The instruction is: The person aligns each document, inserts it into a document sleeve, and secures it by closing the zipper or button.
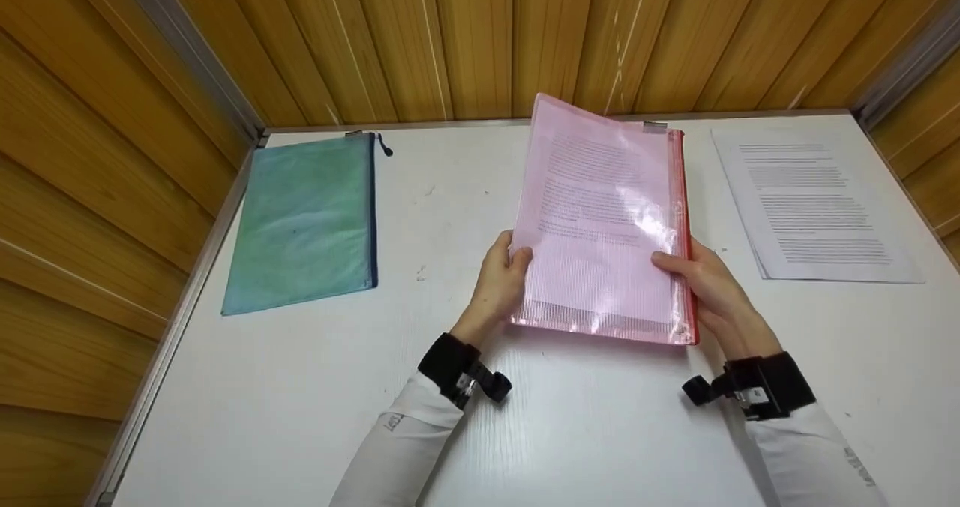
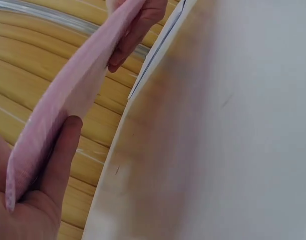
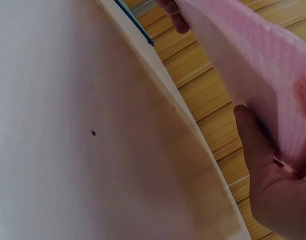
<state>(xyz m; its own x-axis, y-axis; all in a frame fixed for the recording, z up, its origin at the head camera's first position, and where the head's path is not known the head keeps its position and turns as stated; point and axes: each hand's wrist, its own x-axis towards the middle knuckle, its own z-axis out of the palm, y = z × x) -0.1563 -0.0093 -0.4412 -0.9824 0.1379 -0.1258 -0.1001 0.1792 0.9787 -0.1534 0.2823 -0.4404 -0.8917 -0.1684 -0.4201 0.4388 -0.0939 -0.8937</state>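
Observation:
A pink zip document pouch [image 1: 592, 267] with a red zip edge on its right side is held up off the table between two hands. Printed text shows through its front. My left hand [image 1: 501, 278] pinches the left edge, thumb in front; in the left wrist view its fingers [image 2: 63, 155] lie behind the pouch. My right hand [image 1: 712, 286] grips the red-edged side, thumb on the front, and in the right wrist view a finger [image 3: 252, 135] supports the back. The pouch's upper left corner leans up and away from the table.
A green zip pouch [image 1: 307, 222] with a dark zip edge lies at the left of the white table [image 1: 360, 387]. A stack of printed sheets [image 1: 814, 207] lies at the right. Wood-patterned panels [image 1: 480, 42] stand behind the table and at both sides.

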